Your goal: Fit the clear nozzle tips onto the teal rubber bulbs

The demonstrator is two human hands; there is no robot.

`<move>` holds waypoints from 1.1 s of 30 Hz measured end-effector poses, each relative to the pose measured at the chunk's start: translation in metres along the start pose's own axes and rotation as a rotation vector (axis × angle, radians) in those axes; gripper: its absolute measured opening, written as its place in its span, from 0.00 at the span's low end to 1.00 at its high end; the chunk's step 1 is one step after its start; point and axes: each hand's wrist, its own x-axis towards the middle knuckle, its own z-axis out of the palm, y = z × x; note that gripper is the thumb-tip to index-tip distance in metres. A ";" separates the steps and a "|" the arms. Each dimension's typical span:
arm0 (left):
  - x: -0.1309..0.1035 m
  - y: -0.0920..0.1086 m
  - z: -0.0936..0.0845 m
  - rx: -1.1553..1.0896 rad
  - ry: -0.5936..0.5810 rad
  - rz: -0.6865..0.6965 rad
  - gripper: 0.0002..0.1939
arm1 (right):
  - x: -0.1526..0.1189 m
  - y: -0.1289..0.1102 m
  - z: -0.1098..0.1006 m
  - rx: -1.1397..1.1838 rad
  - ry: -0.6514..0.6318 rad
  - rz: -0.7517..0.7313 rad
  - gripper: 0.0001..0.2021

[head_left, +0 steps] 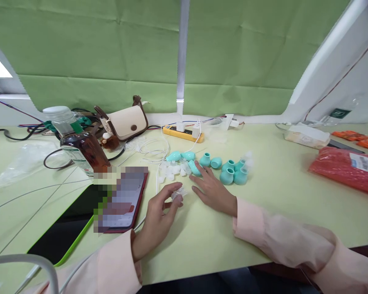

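My left hand (158, 212) pinches a small clear plastic piece (178, 192) just above the pale green desk (263, 204). My right hand (210, 188) lies flat on the desk with fingers spread, its fingertips touching a teal rubber bulb (194, 167). Several more teal bulbs (233, 173) stand and lie in a row beyond the hand. A heap of small clear plastic caps (171, 169) sits just left of the right hand's fingers. Both arms wear pale pink sleeves.
A phone in a red case (125, 204) lies left of my left hand, beside a dark tablet with a green edge (67, 228). A brown drink bottle (79, 145), cream handbag (125, 122), yellow power strip (182, 134), white cables and a red packet (346, 167) stand around.
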 end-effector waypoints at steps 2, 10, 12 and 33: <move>0.000 0.000 0.000 -0.007 -0.010 -0.029 0.13 | 0.001 0.001 0.001 -0.032 0.028 0.015 0.11; -0.001 -0.002 0.002 -0.055 -0.069 -0.045 0.14 | 0.002 0.011 0.006 0.025 0.160 0.073 0.05; 0.001 -0.002 0.001 -0.064 -0.042 -0.057 0.11 | 0.002 0.012 0.006 0.038 0.185 0.076 0.05; 0.011 0.009 -0.007 -0.388 0.271 -0.166 0.14 | -0.021 -0.042 -0.030 0.863 0.199 0.005 0.20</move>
